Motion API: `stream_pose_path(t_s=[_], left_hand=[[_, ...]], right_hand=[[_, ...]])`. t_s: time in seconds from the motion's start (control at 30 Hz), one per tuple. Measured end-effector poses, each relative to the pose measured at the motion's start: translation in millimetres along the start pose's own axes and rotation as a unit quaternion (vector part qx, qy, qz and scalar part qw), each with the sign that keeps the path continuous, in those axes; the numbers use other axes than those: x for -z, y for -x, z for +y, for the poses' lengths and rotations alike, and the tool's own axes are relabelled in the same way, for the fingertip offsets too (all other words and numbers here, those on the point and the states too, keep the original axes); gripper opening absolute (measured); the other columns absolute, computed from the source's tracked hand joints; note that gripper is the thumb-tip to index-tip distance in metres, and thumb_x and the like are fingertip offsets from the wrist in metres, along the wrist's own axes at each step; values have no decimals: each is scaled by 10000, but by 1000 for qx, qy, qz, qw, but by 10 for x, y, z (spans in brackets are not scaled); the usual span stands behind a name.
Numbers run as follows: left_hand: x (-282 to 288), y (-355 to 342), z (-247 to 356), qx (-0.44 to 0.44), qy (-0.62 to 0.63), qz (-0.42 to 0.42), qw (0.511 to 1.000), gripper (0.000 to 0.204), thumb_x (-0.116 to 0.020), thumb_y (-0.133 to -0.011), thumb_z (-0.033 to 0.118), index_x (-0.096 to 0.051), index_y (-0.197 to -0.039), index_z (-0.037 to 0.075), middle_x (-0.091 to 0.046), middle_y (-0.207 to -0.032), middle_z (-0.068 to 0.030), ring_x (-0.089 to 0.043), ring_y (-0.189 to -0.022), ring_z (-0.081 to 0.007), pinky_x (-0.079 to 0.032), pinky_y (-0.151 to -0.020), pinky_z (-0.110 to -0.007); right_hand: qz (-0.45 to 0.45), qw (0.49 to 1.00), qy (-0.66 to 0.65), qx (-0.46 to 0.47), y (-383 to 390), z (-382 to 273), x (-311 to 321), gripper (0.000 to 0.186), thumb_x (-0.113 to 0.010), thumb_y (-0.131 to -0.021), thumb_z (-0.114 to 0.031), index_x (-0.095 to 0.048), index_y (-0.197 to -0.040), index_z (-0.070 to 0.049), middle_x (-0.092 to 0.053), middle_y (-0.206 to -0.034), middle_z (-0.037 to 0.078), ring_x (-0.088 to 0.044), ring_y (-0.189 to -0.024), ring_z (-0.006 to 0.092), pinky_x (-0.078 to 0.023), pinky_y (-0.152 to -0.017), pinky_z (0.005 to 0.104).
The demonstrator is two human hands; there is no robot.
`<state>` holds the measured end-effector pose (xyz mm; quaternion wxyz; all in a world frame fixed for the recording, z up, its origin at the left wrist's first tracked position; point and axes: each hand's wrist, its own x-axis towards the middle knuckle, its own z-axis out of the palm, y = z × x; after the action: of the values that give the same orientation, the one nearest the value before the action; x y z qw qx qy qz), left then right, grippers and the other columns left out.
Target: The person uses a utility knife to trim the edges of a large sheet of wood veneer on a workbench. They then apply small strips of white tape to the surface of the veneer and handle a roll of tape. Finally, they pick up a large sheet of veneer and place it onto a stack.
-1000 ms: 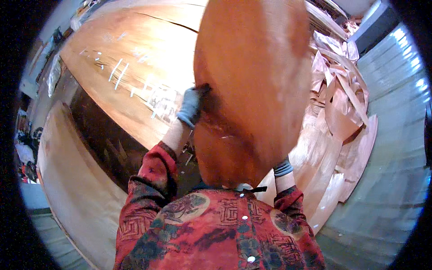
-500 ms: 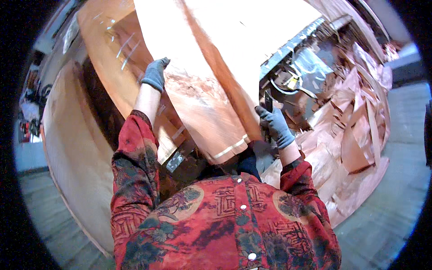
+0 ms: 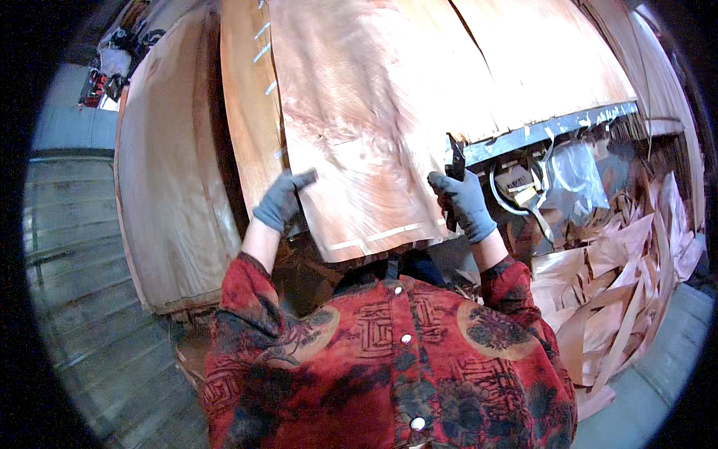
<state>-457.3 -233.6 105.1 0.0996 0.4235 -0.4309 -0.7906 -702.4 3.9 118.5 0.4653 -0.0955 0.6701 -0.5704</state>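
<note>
A pale pinkish wood veneer sheet [image 3: 359, 172] lies in front of me, a light tape strip along its near end. My left hand [image 3: 282, 200], in a grey glove, is closed on the sheet's left edge, the thumb lying on top. My gloved right hand [image 3: 465, 203] is closed around a dark, narrow hand tool [image 3: 455, 161], whose exact kind I cannot make out. The same hand's thumb is at the sheet's right edge; whether it also pinches the sheet is hidden.
Another veneer sheet with tape pieces [image 3: 250, 112] lies to the left, beside a big veneer stack [image 3: 172, 172]. A blue-edged table [image 3: 553, 133] runs along the right. Below it are a brush [image 3: 535, 206], a clear plastic bag [image 3: 580, 176] and heaped veneer scraps [image 3: 613, 277].
My view has swung left. The veneer sheet now lies straighter and flatter in front of me, and my left hand has come down toward its near end. The dark tool stays in my right hand.
</note>
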Motion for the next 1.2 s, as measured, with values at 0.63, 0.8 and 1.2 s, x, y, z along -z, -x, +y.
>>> stream_pose_path(t_s=[0.63, 0.8, 1.2], left_hand=[[-356, -24, 2513, -387, -123, -143, 903, 299, -575, -854, 162, -596, -1102, -5, -632, -1060, -98, -597, -962, -195, -441, -933, -332], [-695, -362, 1757, -343, -144, -90, 924, 282, -577, -838, 126, -614, -1070, -31, -629, -1080, -110, -592, -989, -177, -442, -931, -307], [-810, -1284, 663, -78, -248, 178, 949, 387, -766, -693, 151, -605, -982, -51, -645, -843, -104, -621, -700, -184, -520, -599, -306]], right_hand=[[-57, 706, 378, 596, -257, -2741, 310, 278, -682, -765, -175, -643, -982, -7, -640, -934, 91, -589, -811, 163, -472, -740, 280], [-81, 939, 56, 331, -766, -2143, 455, 200, -644, -783, -118, -657, -909, 38, -666, -838, 95, -605, -653, 143, -481, -592, 258], [-41, 949, 282, 132, -2035, -803, 804, 255, -730, -760, -190, -672, -892, 20, -652, -740, 34, -564, -629, 88, -432, -562, 216]])
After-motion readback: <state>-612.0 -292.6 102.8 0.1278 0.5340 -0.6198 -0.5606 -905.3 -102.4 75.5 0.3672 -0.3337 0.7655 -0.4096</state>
